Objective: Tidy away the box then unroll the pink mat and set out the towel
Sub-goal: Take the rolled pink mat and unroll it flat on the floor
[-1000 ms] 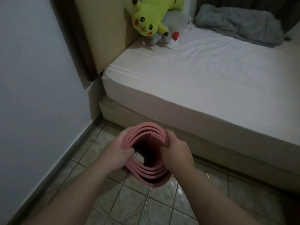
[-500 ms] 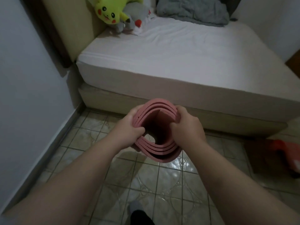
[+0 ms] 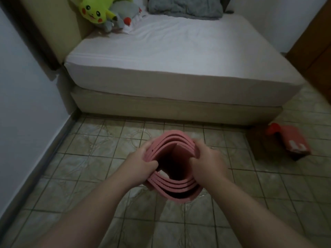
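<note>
Tiled floor [image 3: 93, 163] in a narrow bedroom, bed [image 3: 161, 56] ahead, wall on the left. Left hand [image 3: 141, 163] and right hand [image 3: 207, 163] are apart, one each side of the rolled pink mat [image 3: 176, 188], each clamped on the coil's near rim with thumbs hooked inside and fingers curled outside. Mat is held in the air above the floor, roughly centre of view, well short of the bed. Open end faces the camera, so I'm looking straight down the bore; long axis runs away from me and downward toward the floor, far end hidden. Coil is loose, layers visibly gapped. Risks, my read: grip is only on the rim layers, so inner wraps could telescope out or spring open early and flop crooked. Axis currently points at the floor, so it needs turning to lie flat before any unroll, or it lands on end and tips. Floor run between me and the bed looks short, so mat may butt the bed base. Red box [image 3: 290, 144] lies on the floor at right, near the bed corner; looks not yet tidied and could foul the mat edge. Can't identify a towel. Yellow plush toy [image 3: 95, 9] and grey blanket [image 3: 184, 6] sit at the bed's head end.
</note>
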